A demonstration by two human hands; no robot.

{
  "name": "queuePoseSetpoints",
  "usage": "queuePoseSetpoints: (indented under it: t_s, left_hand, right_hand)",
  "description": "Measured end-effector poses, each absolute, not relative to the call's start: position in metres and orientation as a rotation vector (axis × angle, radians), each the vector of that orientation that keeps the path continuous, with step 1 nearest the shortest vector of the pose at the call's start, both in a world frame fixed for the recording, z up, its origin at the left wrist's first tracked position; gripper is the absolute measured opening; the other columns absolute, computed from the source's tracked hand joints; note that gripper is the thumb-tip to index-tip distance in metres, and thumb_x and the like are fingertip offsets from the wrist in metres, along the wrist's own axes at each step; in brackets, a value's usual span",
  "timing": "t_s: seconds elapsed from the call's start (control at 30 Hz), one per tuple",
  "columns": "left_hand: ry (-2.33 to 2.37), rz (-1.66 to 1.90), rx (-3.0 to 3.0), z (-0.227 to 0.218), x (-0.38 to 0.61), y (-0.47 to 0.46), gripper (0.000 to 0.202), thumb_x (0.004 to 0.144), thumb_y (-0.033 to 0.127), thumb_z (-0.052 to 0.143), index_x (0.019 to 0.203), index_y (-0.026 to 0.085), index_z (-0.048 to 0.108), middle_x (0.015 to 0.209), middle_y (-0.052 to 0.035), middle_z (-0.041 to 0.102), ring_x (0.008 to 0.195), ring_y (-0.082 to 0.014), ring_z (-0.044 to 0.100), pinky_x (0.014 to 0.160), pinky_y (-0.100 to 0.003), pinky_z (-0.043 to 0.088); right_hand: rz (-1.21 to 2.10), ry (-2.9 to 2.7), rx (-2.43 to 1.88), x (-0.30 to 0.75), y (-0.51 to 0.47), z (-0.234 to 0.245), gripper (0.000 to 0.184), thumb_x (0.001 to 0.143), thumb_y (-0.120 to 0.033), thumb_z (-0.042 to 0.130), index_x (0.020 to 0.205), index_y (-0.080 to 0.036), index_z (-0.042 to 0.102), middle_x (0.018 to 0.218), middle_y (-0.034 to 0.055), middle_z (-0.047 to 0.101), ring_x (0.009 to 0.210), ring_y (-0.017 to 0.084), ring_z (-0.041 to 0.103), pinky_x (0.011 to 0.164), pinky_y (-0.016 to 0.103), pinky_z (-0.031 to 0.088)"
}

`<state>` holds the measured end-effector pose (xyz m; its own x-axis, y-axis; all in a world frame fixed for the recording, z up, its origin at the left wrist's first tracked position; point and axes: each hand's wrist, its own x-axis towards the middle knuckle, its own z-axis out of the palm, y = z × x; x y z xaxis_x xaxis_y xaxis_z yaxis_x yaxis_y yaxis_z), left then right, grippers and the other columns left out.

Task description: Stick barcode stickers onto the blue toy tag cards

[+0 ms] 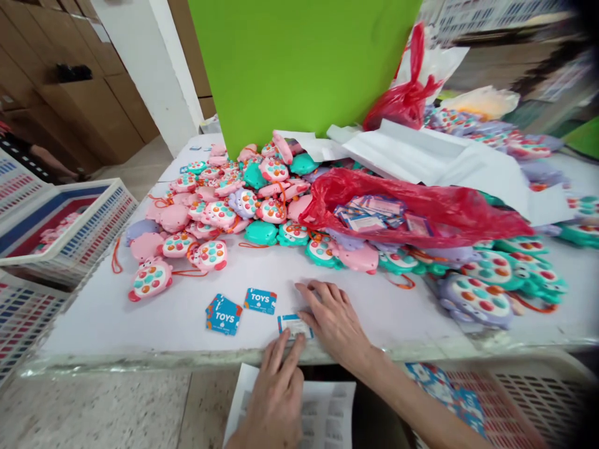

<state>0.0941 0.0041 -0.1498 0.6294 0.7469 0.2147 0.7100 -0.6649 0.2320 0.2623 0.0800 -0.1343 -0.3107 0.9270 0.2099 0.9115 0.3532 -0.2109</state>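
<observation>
My left hand (276,393) reaches up from below the table edge, its fingertips touching a small white-and-blue card (294,324) lying at the front of the white table (140,318). My right hand (334,318) rests flat on the table with its fingers pressing the same card from the right. Two blue "TOYS" cards (223,313) (260,300) lie just left of it. Behind them spreads a heap of pink, teal and purple toy phones (243,206). A sheet of labels (322,408) lies below the table edge by my left hand.
A red plastic bag (421,206) holding more cards lies on the toys. A green bin (299,62) stands behind, with white paper (421,156) beside it. Stacked plastic crates (60,224) sit at left, another crate (505,399) at lower right.
</observation>
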Motion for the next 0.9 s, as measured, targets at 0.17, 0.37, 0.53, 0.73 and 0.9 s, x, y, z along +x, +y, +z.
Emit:
queuePoseSetpoints:
  t_s: [0.17, 0.37, 0.53, 0.73, 0.9]
  left_hand:
    - [1.211, 0.391, 2.696, -0.147, 0.094, 0.004, 0.034, 0.059, 0.001, 0.039, 0.086, 0.011, 0.058, 0.14, -0.0121, 0.033, 0.131, -0.0338, 0.019, 0.099, -0.053, 0.036]
    - [1.223, 0.382, 2.671, -0.149, 0.095, 0.006, 0.03, 0.065, 0.003, 0.039, 0.087, 0.011, 0.058, 0.139, -0.0132, 0.036, 0.131, -0.0341, 0.02, 0.097, -0.055, 0.037]
    - [1.213, 0.377, 2.668, -0.142, 0.093, 0.006, 0.03, 0.066, 0.0, 0.04, 0.089, 0.01, 0.057, 0.137, -0.0142, 0.038, 0.132, -0.0331, 0.017, 0.098, -0.054, 0.036]
    - [1.179, 0.494, 2.518, -0.099, 0.075, -0.003, 0.023, 0.08, 0.006, 0.034, 0.091, 0.014, 0.053, 0.127, -0.0133, 0.048, 0.124, -0.0244, 0.036, 0.098, -0.042, 0.041]
    - [1.325, 0.333, 2.195, -0.069, 0.075, -0.007, 0.02, 0.088, 0.024, 0.038, 0.092, 0.018, 0.056, 0.095, -0.0077, 0.061, 0.091, -0.0206, 0.057, 0.078, -0.034, 0.049]
  right_hand:
    - [0.079, -2.272, -1.647, 0.263, 0.078, -0.132, 0.042, 0.083, -0.02, 0.053, 0.125, -0.017, 0.044, 0.112, 0.0117, 0.052, 0.098, 0.026, 0.046, 0.08, 0.04, 0.043]
    - [0.099, -2.272, -1.609, 0.261, 0.068, -0.133, 0.043, 0.083, -0.021, 0.054, 0.125, -0.016, 0.043, 0.113, 0.013, 0.052, 0.099, 0.028, 0.046, 0.08, 0.043, 0.042]
    - [0.312, -2.14, -1.503, 0.272, 0.055, -0.118, 0.033, 0.089, -0.016, 0.039, 0.12, -0.019, 0.046, 0.113, 0.0126, 0.052, 0.101, 0.027, 0.048, 0.082, 0.043, 0.042]
    - [1.058, -2.088, -1.359, 0.292, 0.006, -0.097, 0.011, 0.082, -0.02, 0.056, 0.092, -0.022, 0.06, 0.09, 0.0017, 0.062, 0.085, 0.017, 0.058, 0.075, 0.026, 0.044]
    - [1.267, -1.87, -1.458, 0.284, -0.016, -0.105, 0.018, 0.085, -0.02, 0.047, 0.074, -0.018, 0.061, 0.067, -0.0014, 0.061, 0.062, 0.013, 0.055, 0.058, 0.022, 0.039]
